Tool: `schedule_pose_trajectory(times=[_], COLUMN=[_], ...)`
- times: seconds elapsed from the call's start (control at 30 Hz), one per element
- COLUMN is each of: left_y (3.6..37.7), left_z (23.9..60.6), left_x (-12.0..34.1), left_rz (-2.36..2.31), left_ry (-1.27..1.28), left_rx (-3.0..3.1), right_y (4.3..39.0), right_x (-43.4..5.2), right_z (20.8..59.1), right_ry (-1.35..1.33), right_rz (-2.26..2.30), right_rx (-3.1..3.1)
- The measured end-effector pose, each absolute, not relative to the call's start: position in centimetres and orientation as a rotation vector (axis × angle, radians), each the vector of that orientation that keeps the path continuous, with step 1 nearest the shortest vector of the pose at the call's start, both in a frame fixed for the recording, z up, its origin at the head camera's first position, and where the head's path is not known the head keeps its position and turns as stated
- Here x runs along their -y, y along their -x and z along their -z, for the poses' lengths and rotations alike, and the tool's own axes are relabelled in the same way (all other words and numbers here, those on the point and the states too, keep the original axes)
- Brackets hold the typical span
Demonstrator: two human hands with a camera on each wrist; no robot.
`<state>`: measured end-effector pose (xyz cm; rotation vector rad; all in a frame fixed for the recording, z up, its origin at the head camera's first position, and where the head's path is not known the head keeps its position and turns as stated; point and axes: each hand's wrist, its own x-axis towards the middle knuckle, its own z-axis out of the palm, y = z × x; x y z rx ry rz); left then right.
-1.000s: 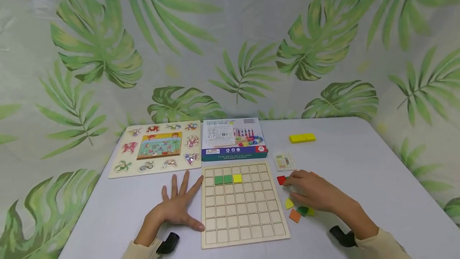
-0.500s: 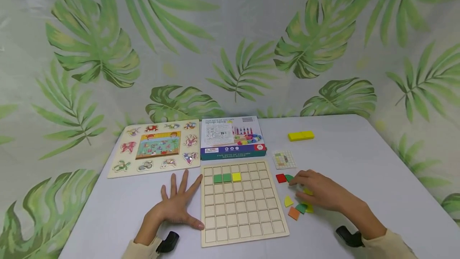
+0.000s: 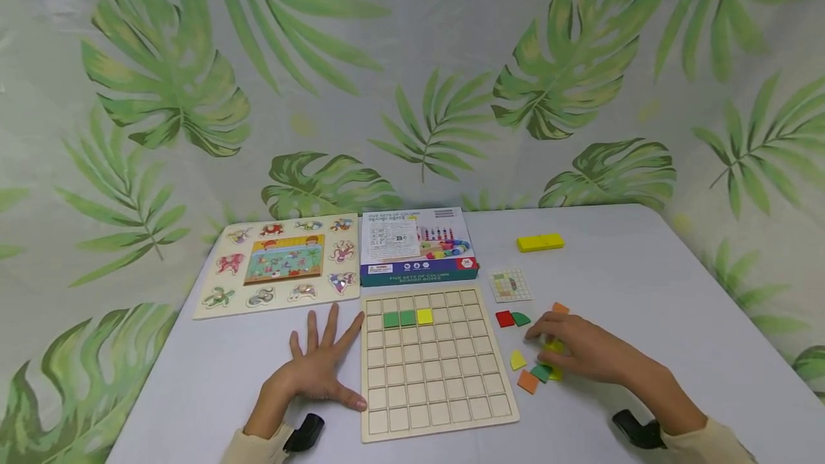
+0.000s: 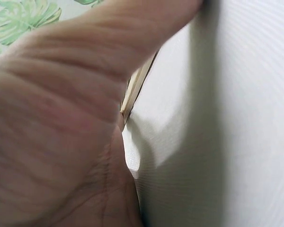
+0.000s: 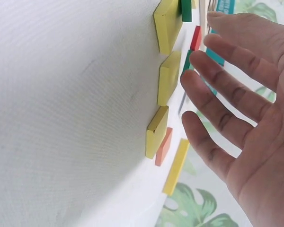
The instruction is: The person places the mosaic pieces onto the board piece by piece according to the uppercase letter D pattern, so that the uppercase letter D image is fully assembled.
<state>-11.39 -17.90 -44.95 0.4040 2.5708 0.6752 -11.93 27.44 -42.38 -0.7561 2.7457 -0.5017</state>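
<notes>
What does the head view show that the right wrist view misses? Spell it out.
Only the head view: the left hand flat beside the grid board, with two green tiles and one yellow tile in it. Only the right wrist view: the right hand with straight, spread fingers above the yellow pieces, holding nothing. Both: the red piece.

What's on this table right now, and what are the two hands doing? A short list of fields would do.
Left hand: flat on the white table, fingers spread, thumb beside the grid board
Right hand: open, hovering over loose coloured pieces
Grid board: two green squares and one yellow in the second row
Other: animal puzzle, boxed game, pattern card, yellow block
</notes>
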Motion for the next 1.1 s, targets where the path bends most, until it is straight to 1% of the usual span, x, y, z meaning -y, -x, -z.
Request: schedule_pose_trajectory(times=[0.3,0.87,1.1], left_y=[11.6,11.9,11.9], left_z=[44.6,44.8,45.1], left_x=[17.6,17.9,17.9], left_rz=[-0.631,-0.706,-0.667], left_ry=[-0.384,-0.397,-0.383], left_rx=[-2.557,-2.515,-2.529], right_y=[11.7,11.7,11.8], right_x=[-27.9,-28.8,-29.6], right_z=[42.3,42.7,42.6], right_ry=[0.798,0.77,0.731], right_rz=[0.562,0.529,0.529], right_rx=[-2.708,-2.792,-2.814])
